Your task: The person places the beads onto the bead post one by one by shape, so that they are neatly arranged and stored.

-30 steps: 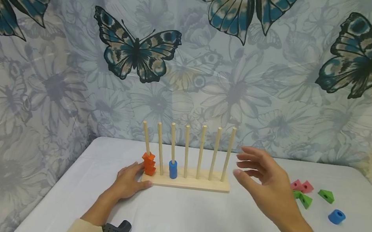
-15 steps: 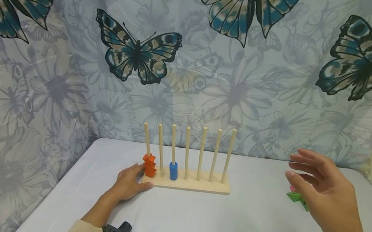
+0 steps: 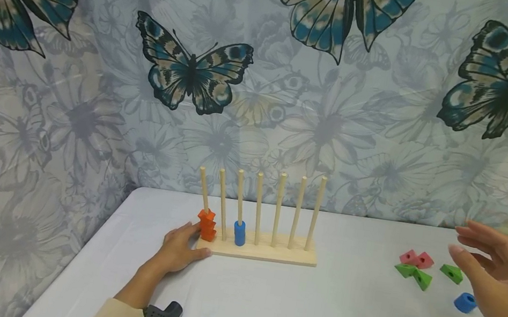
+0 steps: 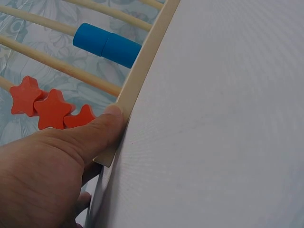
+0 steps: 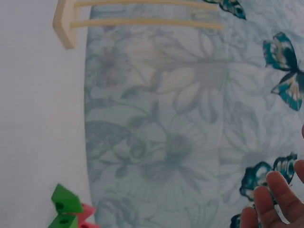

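Observation:
A wooden peg rack [image 3: 265, 252] with several upright pegs stands on the white table. Orange star beads [image 3: 207, 226] are stacked on its leftmost peg; in the left wrist view the stars [image 4: 54, 110] overlap, offset from one another. Two blue cylinder beads [image 4: 107, 44] sit on the third peg. My left hand [image 3: 178, 252] grips the left end of the base, thumb on the front edge, other fingers partly hidden behind it. My right hand [image 3: 501, 285] hangs in the air at the far right, fingers loosely bent and holding nothing, near a loose blue cylinder bead [image 3: 465, 302].
Right of the rack lie two pink beads [image 3: 425, 260] and several green triangular beads [image 3: 422, 280], one of them a green bead [image 3: 451, 273] set apart. A patterned butterfly backdrop [image 3: 326, 131] rises behind the table [image 3: 310, 312].
My right hand has moved right, away from the rack and past the loose pink and green beads. My left hand has stayed on the rack's base.

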Demonstrator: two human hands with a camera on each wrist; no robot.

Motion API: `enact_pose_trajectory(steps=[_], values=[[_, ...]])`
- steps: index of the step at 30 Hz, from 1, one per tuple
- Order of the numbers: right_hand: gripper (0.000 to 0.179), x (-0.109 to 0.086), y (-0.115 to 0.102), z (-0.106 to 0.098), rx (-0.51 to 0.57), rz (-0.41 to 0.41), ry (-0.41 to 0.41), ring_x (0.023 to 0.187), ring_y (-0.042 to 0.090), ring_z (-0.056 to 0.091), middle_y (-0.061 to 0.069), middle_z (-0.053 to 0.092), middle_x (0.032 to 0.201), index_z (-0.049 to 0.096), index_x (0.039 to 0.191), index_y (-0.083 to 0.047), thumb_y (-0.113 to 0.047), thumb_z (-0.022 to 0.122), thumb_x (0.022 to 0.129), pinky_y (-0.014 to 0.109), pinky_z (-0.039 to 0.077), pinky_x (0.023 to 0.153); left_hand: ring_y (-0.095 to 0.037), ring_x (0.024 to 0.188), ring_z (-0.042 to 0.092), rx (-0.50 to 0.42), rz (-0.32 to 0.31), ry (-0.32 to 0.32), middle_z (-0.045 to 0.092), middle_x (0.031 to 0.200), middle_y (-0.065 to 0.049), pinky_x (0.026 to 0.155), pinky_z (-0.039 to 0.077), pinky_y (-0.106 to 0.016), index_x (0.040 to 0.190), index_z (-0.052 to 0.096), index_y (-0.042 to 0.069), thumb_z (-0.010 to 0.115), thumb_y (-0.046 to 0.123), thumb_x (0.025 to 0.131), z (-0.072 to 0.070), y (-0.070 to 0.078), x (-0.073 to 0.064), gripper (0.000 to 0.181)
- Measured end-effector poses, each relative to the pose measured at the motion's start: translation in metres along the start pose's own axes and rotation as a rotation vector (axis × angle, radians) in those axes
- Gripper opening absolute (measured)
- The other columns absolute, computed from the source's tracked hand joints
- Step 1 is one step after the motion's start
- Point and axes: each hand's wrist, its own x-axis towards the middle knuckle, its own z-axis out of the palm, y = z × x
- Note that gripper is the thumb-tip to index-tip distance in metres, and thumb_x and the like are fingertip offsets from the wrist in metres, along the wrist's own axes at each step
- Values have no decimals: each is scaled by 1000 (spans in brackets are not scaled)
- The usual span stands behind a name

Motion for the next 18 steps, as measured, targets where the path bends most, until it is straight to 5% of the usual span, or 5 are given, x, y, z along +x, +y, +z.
enact_pose_trajectory(steps=[6,11,14,18], values=[[51,0,31,-5,-97,157,76,114,-5,45,-9,52,130,44,145,-16,-10,59,97,11,31,99,-36,138,28,-8,-1,4,49,140,-17,111,9,-53,142,47,2,82,32,78,0,2,0,79],[52,-4,56,-8,-112,268,81,120,-2,42,-16,51,126,42,146,-16,-16,60,97,21,28,106,-35,139,28,-4,-6,2,49,140,-16,111,10,-53,142,47,3,82,33,78,1,1,0,78],[55,-5,68,-10,-147,324,50,129,7,39,-3,51,135,38,148,-13,-22,58,98,30,25,110,-36,138,28,-1,-6,3,49,140,-16,111,9,-53,141,47,3,81,32,78,1,1,0,78],[62,-4,80,-11,-208,452,-17,139,33,27,22,34,149,28,152,-8,-32,52,100,55,22,110,-36,138,28,-4,-2,7,50,140,-16,111,9,-53,141,47,2,81,31,78,0,1,0,77]])
